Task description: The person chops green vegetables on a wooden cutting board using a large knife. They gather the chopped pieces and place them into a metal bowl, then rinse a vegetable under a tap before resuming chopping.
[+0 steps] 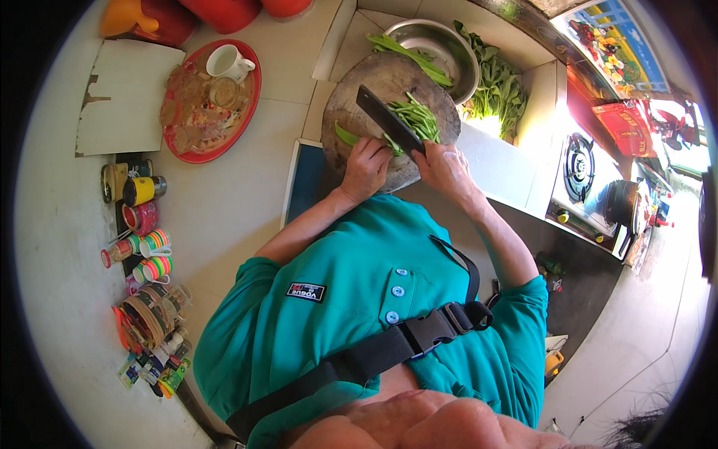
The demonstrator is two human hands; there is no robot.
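Note:
A round wooden chopping block [370,70] stands before me. My right hand [446,171] grips the handle of a dark-bladed cleaver [387,115], its blade slanting across the block. To the blade's left, my left hand [367,165] rests with bent fingers on a green vegetable piece [346,134] whose end sticks out past the knuckles. Right of the blade lies a heap of thin green slivers [418,118]. Long green pods or stalks [415,56] lie across the rim of a steel basin [468,62] just behind the block.
Leafy greens [496,81] lie beside the basin. Further right is a gas stove [580,163] with a dark pot [620,202]. At left, a red tray [257,95] holds glasses and a white mug [227,63]. Cups and jars [151,241] line the wall.

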